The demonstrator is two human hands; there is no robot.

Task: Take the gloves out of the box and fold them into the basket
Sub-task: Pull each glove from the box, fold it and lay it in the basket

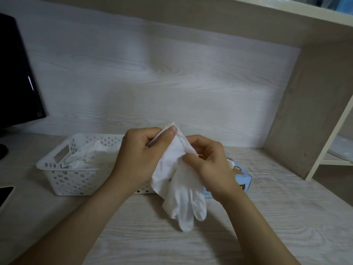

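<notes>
Hanging at the centre of the frame, a white glove (181, 199) is held above the desk (248, 236) by both hands. The left hand (137, 155) grips its cuff end, thumb pressed on top. The right hand (208, 165) pinches the crumpled middle, its fingertips hidden behind the knuckles. The glove's fingers dangle low. Behind the left hand sits the basket (63, 176), its right part covered, with what seem to be folded gloves (89, 155) inside. The box (243, 178), right of centre, is mostly hidden by the right wrist. A monitor (17, 73) and phone (5, 194) are cut off at the left edge.
</notes>
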